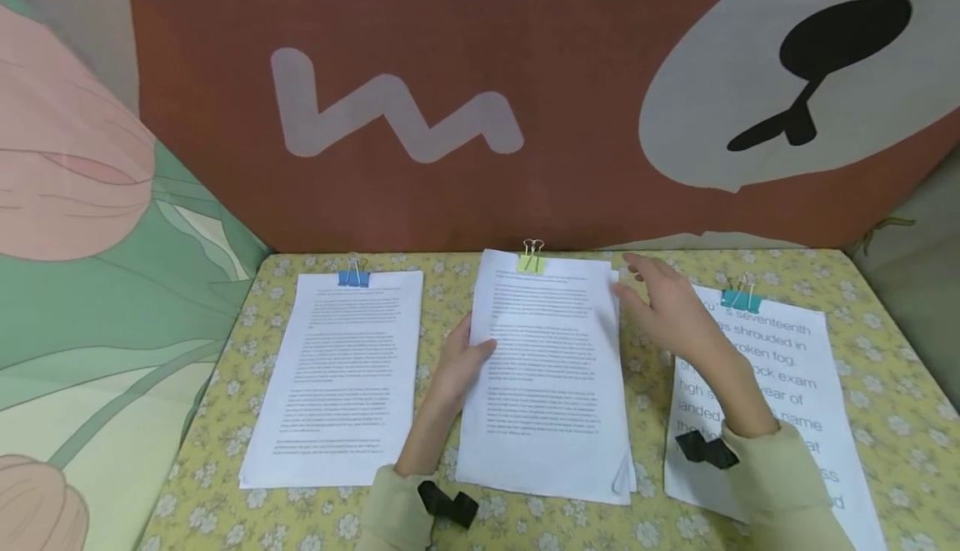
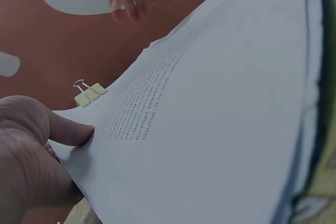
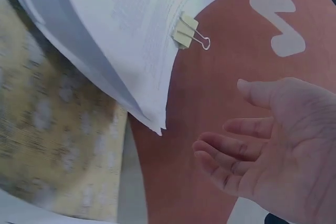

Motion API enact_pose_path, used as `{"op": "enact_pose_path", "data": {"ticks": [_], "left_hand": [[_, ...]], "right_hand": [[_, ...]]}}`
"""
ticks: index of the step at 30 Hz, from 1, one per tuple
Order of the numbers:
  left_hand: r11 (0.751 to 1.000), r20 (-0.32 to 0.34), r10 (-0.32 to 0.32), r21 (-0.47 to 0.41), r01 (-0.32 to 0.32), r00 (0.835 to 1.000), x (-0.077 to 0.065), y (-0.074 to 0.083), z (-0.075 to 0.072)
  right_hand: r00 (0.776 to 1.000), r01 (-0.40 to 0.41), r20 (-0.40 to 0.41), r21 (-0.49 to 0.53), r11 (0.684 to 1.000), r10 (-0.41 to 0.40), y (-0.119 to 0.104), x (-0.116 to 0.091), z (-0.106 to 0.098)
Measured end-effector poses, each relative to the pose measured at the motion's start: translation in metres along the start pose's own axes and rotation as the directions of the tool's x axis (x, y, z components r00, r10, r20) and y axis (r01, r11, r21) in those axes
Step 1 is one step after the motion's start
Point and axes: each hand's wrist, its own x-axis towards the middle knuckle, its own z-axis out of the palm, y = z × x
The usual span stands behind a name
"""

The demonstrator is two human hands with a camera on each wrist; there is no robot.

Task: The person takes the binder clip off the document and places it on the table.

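Note:
A stack of printed paper [image 1: 543, 368] is in the middle of the head view, with a yellow binder clip [image 1: 531, 263] on its top edge. My left hand [image 1: 459, 361] grips the stack's left edge, thumb on the front sheet and fingers behind it. Just off the upper right corner of the stack, my right hand [image 1: 667, 305] is held in the air with nothing in it. In the right wrist view its fingers [image 3: 231, 153] are relaxed and apart from the paper. The stack's sheets bow and its lower right corner curls.
To the left lies another printed stack [image 1: 337, 384] with a blue binder clip [image 1: 353, 277]. A large-print stack [image 1: 787, 384] with a teal binder clip [image 1: 741, 299] lies at right, partly under my right forearm. All are over a yellow flowered tablecloth [image 1: 652, 468]; a brown patterned backdrop [image 1: 450, 201] stands behind.

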Motion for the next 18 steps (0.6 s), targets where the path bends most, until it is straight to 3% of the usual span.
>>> {"op": "enact_pose_path", "data": {"ticks": [11, 18], "left_hand": [[1.0, 0.011, -0.017, 0.001, 0.017, 1.0, -0.001, 0.002, 0.002], [1.0, 0.035, 0.007, -0.013, -0.007, 0.999, -0.001, 0.002, 0.0]], "right_hand": [[0.998, 0.041, 0.047, 0.019, 0.999, -0.042, -0.001, 0.046, -0.019], [0.994, -0.011, 0.109, 0.129, 0.992, -0.003, 0.002, 0.066, -0.018]]}}
